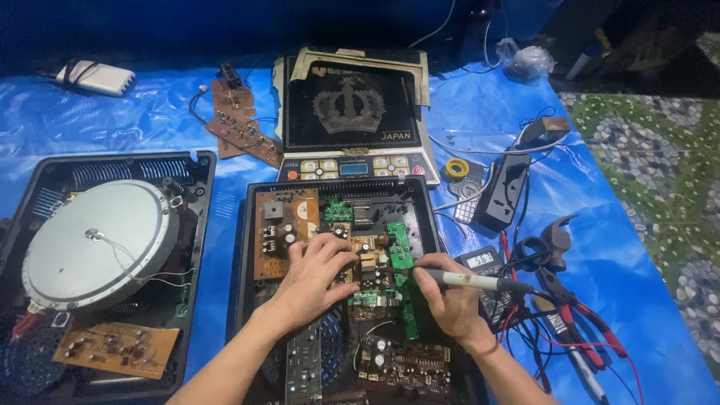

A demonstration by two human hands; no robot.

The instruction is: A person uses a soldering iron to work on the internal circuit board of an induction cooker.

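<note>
Right hand (448,300) grip clamped on soldering iron (469,280), left hand (315,271) fingers spread, pressing circuit board (367,262) beside tip

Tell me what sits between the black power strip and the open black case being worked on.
In the head view, a grey keypad calculator lies on the blue sheet between the power strip and the open case, with white wires crossing it.

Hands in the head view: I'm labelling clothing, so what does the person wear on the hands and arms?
Nothing shows on either. The left hand and right hand are bare, without gloves, rings or a watch, and both forearms are uncovered to the picture's lower edge, with no sleeve in view.
</note>
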